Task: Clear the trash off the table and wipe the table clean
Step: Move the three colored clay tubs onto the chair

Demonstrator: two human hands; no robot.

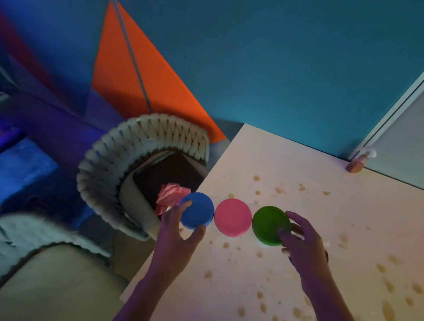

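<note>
Left hand [176,231] pinches blue disc [197,214] at rim; right hand [301,244] grips green disc [269,225]. Discs likely light, stiff; edge hold suits.

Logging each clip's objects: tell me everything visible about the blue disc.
The blue disc is round, flat and matte, with a shallow side rim that looks like plastic. It lies flat at the table's left edge, leftmost in a row with a pink disc and a green disc. It looks to touch or nearly touch the pink one. The left hand grips its near-left rim, fingers above, thumb below.
</note>
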